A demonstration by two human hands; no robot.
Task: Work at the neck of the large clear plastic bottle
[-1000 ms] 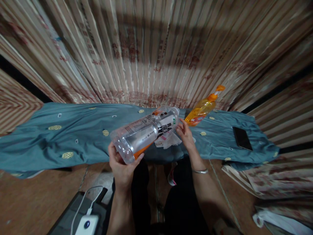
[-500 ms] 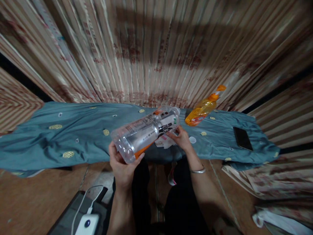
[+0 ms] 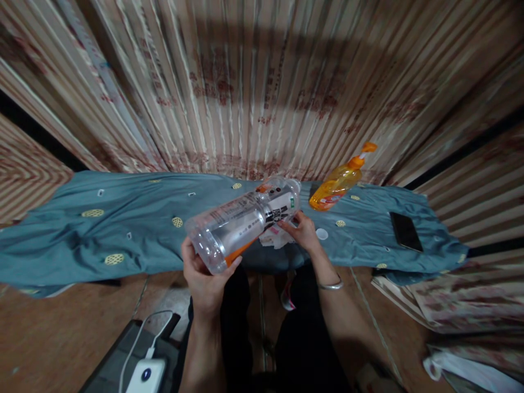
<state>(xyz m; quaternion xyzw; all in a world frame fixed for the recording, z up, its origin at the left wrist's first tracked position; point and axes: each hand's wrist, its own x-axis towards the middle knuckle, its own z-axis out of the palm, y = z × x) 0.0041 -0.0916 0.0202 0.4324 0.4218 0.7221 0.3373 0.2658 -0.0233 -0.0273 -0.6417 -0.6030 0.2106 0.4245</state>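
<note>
A large clear plastic bottle (image 3: 241, 221) with a silver, black and orange label is held tilted over the cloth, its base at the lower left and its neck at the upper right. My left hand (image 3: 207, 278) grips the base end, thumb along the near side. Near the neck, my right hand (image 3: 301, 229) holds the bottle from the near side with its fingers against the label. Below the bottle lies a crumpled white and pink wrapper (image 3: 276, 238), partly covered. A round whitish disc (image 3: 322, 234) rests just right of my right hand.
An orange pump bottle (image 3: 335, 186) stands on the teal cloth (image 3: 151, 229), right of the hands. Farther right lies a black phone-like object (image 3: 406, 232). A patterned curtain (image 3: 245, 93) hangs behind. At the lower left is a white device (image 3: 146, 376) with a cable.
</note>
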